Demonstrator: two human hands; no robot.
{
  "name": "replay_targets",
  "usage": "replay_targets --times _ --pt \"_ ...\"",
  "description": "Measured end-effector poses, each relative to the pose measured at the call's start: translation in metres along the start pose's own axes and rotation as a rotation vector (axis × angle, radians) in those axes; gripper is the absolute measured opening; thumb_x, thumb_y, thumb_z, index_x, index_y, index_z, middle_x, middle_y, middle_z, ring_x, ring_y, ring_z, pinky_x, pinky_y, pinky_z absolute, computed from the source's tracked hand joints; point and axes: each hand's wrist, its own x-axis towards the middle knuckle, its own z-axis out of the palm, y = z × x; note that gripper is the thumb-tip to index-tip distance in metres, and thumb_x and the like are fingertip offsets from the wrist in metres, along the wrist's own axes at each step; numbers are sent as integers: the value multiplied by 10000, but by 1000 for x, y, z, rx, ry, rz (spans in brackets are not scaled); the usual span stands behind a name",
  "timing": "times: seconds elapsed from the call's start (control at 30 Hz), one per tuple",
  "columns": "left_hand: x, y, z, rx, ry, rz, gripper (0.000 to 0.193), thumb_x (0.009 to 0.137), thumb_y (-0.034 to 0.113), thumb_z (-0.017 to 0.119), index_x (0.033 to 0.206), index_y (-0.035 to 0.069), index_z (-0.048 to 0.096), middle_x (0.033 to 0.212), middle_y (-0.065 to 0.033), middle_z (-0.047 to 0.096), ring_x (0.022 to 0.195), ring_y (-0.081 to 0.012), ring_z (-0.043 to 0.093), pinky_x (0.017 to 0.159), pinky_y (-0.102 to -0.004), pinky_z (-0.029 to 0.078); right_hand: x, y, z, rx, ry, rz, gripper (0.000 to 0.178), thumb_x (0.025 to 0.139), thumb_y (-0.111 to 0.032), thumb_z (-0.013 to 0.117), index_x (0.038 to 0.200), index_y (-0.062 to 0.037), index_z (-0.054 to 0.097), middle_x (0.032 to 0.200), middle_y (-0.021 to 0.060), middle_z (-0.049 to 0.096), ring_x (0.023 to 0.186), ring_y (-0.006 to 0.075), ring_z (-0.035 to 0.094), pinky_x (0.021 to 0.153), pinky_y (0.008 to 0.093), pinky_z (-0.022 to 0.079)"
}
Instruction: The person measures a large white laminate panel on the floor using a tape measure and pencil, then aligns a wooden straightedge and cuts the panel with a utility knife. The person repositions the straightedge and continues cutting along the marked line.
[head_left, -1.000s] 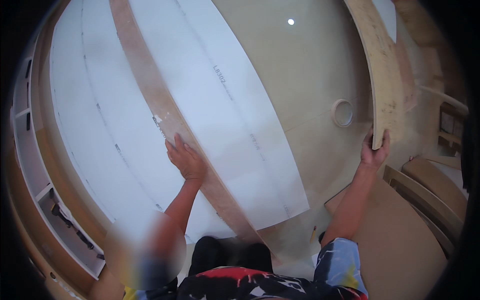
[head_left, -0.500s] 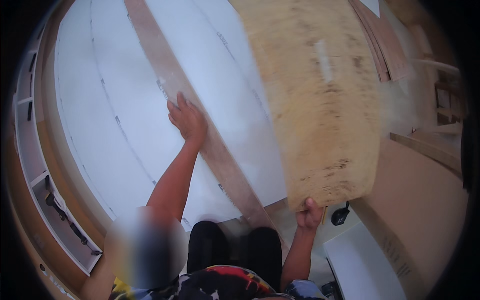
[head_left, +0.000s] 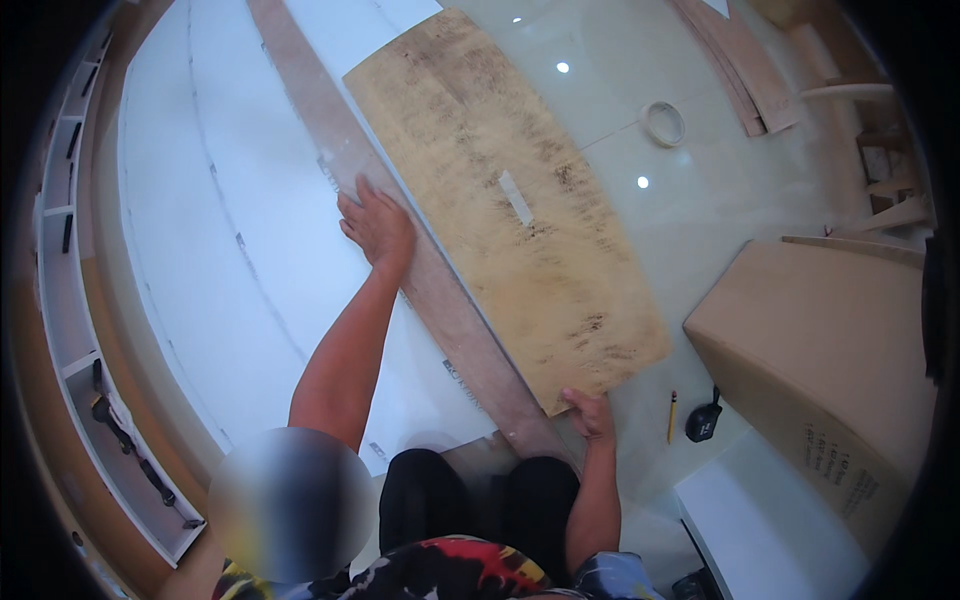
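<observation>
A long brown wooden strip [head_left: 322, 118] lies diagonally across a large white sheet [head_left: 190, 290] printed with rows of small dark marks. My left hand [head_left: 380, 232] rests on the strip near its middle, fingers stretched out and nothing held. Along the strip's right edge is a yellowish, stained plywood board [head_left: 560, 265], with a pale piece of tape [head_left: 516, 198] stuck on it. Gripping the board's near end is my right hand [head_left: 592, 414], thumb on top; its other fingers are mostly hidden beneath. The board covers the right part of the sheet.
To the right lie a yellow pencil [head_left: 671, 418], a black tape measure [head_left: 703, 420] and a tape roll [head_left: 663, 124]. A cardboard box [head_left: 810, 330] stands beyond them, with brown planks [head_left: 735, 60] farther off. Along the left runs a white shelf frame [head_left: 72, 300] holding a dark tool.
My right hand has brought the plywood board leftward, up against the strip. The tape roll and pencil now show more fully. My left hand has stayed on the strip.
</observation>
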Motion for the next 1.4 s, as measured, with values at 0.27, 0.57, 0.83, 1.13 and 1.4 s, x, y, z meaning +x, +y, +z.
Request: replay_targets --times 0.27,0.57,0.83,1.13,1.4 --pt "-1 3 -1 -57 -30 27 497 1035 297 425 1481 83 379 1505 -295 282 1423 -421 275 1181 -537 174 -12 -6 20 -152 40 30 601 827 -10 745 1366 -8 479 1221 110 636 999 218 669 798 328 579" --pt "-1 18 -19 -72 -97 -34 899 866 661 599 1500 66 373 1522 -314 261 1415 -473 271 1179 -528 206 -16 -49 61 -775 281 239 286 818 -226 798 910 30 709 782 117 709 606 185 673 540 306 530" --pt "-7 18 2 -7 -86 73 867 898 643 580 1494 44 390 1499 -366 274 1392 -501 303 1151 -538 262 -21 -86 45 -1051 752 -111 404 805 -369 788 865 17 684 777 186 698 699 308 678 663 397 532" --pt "-6 29 -13 24 -146 -1 885 918 673 524 1501 29 352 1490 -352 286 1320 -510 405 1090 -559 375 13 -28 61 -439 1074 -316 407 835 -192 798 1087 46 585 905 81 672 793 152 627 730 316 526" --pt "-5 25 -5 -25 -133 61 874 930 659 514 1500 17 349 1462 -329 317 1312 -475 423 1064 -545 412 10 -15 51 -532 1089 -310 400 846 -133 775 1150 28 571 1058 100 621 972 184 594 885 321 494"
